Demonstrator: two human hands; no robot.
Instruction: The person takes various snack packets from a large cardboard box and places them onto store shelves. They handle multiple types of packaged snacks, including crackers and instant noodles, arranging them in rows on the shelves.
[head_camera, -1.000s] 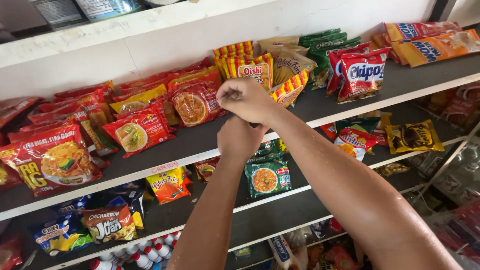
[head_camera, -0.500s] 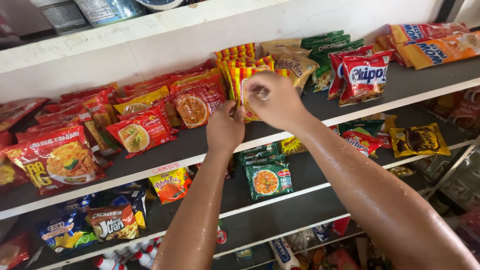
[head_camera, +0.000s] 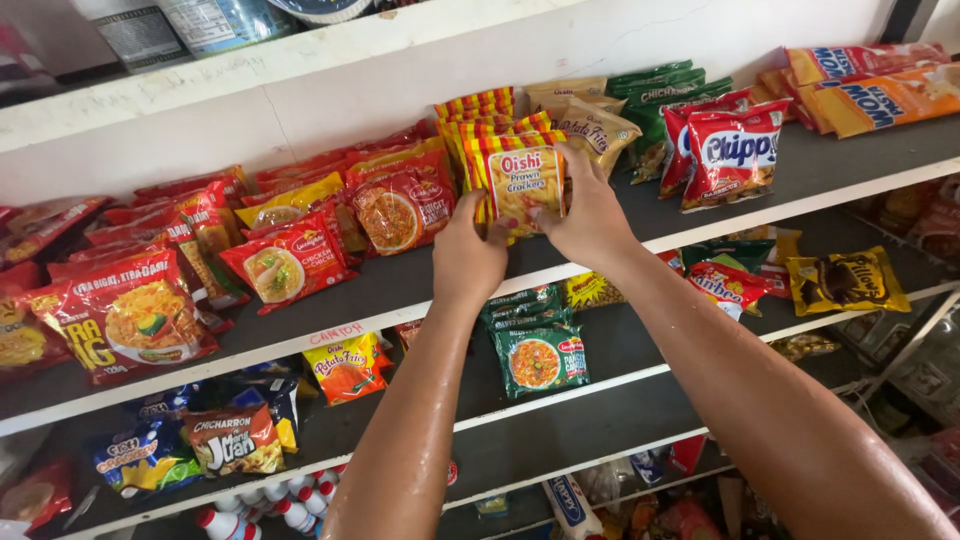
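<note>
Both of my hands hold a striped red-and-yellow cracker packet upright on the top grey shelf. My left hand grips its lower left corner. My right hand grips its right side. Behind the packet stands a row of the same striped packets. Red noodle packets lie just to the left of it.
Red snack bags and tan fries bags stand to the right on the top shelf. Large red noodle packs lie far left. Lower shelves hold green noodle packs, yellow bags and small white bottles.
My hands moved from the shelf's front edge up and right to the striped packets. The cracker packet now stands upright and face-on between both hands.
</note>
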